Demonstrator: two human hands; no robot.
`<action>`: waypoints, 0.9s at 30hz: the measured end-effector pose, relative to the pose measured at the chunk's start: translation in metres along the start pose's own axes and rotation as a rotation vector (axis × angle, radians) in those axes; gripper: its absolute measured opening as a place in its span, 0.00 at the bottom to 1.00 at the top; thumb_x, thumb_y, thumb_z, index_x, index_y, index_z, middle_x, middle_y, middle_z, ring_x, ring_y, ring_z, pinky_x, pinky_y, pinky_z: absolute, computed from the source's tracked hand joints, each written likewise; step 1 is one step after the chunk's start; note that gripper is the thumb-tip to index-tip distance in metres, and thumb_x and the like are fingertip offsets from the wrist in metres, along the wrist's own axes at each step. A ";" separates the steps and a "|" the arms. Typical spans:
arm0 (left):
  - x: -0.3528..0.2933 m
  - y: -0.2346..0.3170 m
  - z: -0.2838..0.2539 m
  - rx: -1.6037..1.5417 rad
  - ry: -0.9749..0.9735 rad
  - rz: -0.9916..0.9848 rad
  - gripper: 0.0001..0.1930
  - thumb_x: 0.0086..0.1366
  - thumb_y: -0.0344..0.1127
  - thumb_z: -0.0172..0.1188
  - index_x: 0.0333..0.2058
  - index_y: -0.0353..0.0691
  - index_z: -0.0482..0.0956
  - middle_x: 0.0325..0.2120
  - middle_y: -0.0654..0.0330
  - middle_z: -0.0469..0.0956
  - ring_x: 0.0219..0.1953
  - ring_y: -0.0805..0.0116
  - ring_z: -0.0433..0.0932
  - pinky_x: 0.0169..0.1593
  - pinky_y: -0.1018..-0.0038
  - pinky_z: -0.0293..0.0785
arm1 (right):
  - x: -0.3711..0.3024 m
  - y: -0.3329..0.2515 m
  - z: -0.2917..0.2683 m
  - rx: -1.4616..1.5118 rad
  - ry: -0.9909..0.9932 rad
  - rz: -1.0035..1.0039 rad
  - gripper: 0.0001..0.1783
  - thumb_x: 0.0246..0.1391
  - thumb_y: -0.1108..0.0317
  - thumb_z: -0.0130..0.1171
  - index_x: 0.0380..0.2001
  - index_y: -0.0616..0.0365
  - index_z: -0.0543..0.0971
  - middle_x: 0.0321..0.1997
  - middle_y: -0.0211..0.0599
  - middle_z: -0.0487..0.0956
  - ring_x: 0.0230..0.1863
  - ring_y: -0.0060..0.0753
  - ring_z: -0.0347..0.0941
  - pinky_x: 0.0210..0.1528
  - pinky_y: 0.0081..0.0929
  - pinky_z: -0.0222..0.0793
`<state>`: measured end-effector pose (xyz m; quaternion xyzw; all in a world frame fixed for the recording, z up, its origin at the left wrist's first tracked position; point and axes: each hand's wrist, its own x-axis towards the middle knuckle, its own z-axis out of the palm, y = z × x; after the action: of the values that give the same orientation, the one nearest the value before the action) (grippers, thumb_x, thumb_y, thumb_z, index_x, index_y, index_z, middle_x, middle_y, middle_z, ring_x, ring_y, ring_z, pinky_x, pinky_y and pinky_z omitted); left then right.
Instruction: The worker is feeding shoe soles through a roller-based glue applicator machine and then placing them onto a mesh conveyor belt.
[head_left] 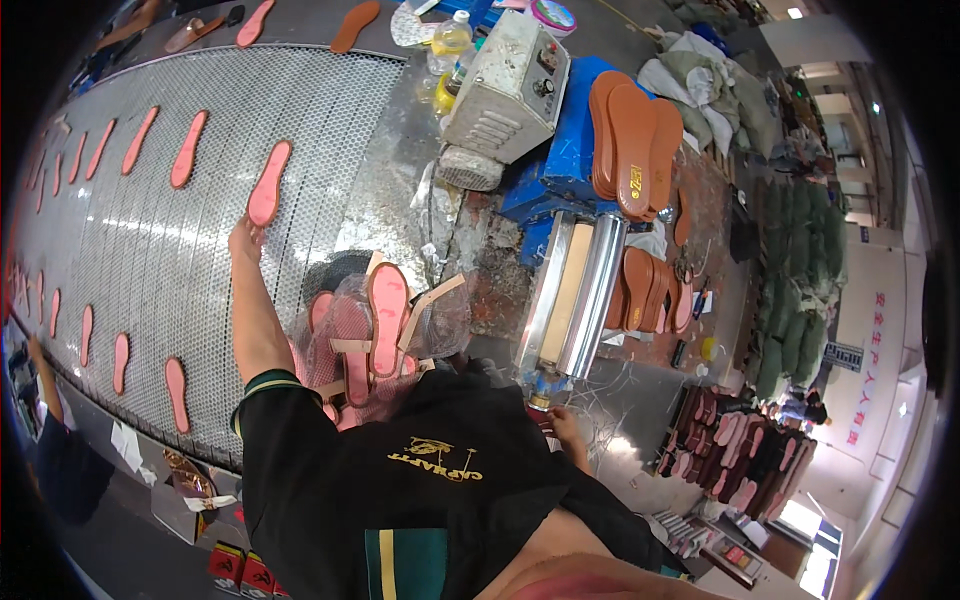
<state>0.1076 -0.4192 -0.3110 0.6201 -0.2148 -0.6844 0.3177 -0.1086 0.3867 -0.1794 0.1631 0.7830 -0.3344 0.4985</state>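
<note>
The left hand (247,238), nearer, meets the near end of the pink sole (269,185) over the mesh belt (330,130), its long axis running far and slightly right, while the right hand (568,426) half-curls well apart, both grips unclear.

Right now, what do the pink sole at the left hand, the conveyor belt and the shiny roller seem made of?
Pink sole: perhaps foam or synthetic leather, as its face looks smooth; I cannot be sure.
Conveyor belt: probably metal mesh, silvery grey, with regular small openings.
Roller: likely polished steel or chrome, from its bright, streaked reflections.
</note>
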 end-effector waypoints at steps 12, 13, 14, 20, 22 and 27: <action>-0.159 -0.043 0.085 0.101 -0.529 0.120 0.08 0.62 0.35 0.54 0.34 0.36 0.75 0.28 0.59 0.76 0.30 0.71 0.75 0.33 0.78 0.73 | 0.021 -0.081 -0.089 -0.401 0.516 -0.825 0.09 0.54 0.65 0.55 0.35 0.58 0.76 0.23 0.26 0.73 0.22 0.18 0.67 0.23 0.20 0.63; -0.203 -0.050 0.091 0.136 -0.551 0.100 0.06 0.61 0.33 0.54 0.32 0.36 0.75 0.25 0.60 0.75 0.25 0.74 0.72 0.29 0.82 0.71 | 0.012 -0.111 -0.094 -0.289 0.535 -0.760 0.09 0.53 0.67 0.55 0.35 0.60 0.75 0.22 0.26 0.72 0.21 0.17 0.66 0.23 0.19 0.63; -0.239 -0.062 0.095 0.192 -0.552 0.110 0.06 0.62 0.32 0.53 0.31 0.36 0.74 0.23 0.62 0.74 0.23 0.76 0.70 0.26 0.83 0.67 | 0.016 -0.126 -0.108 -0.168 0.553 -0.688 0.11 0.48 0.65 0.56 0.33 0.61 0.76 0.26 0.39 0.77 0.29 0.33 0.73 0.34 0.29 0.69; -0.372 -0.138 0.107 0.349 -0.704 0.148 0.05 0.64 0.27 0.49 0.34 0.33 0.74 0.22 0.60 0.75 0.22 0.76 0.70 0.26 0.82 0.68 | 0.048 -0.192 -0.149 -0.448 1.131 -0.871 0.26 0.43 0.62 0.63 0.45 0.62 0.70 0.40 0.49 0.75 0.45 0.50 0.72 0.47 0.39 0.69; -0.380 -0.152 0.099 0.480 -0.766 0.143 0.05 0.64 0.27 0.51 0.35 0.33 0.74 0.23 0.61 0.75 0.24 0.77 0.71 0.29 0.83 0.68 | 0.052 -0.210 -0.144 -0.481 1.087 -0.673 0.29 0.43 0.61 0.64 0.48 0.60 0.69 0.45 0.49 0.73 0.49 0.51 0.69 0.50 0.43 0.67; -0.421 -0.145 0.104 0.724 -0.869 0.354 0.05 0.64 0.27 0.52 0.35 0.32 0.75 0.25 0.62 0.76 0.27 0.78 0.72 0.33 0.84 0.68 | 0.077 -0.205 -0.159 -0.493 0.919 -0.389 0.34 0.43 0.58 0.65 0.52 0.58 0.65 0.53 0.46 0.67 0.57 0.53 0.63 0.52 0.53 0.64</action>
<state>-0.0070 -0.0325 -0.0965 0.3069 -0.6452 -0.6953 0.0781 -0.3702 0.3418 -0.1295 0.0232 0.9906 -0.1215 0.0586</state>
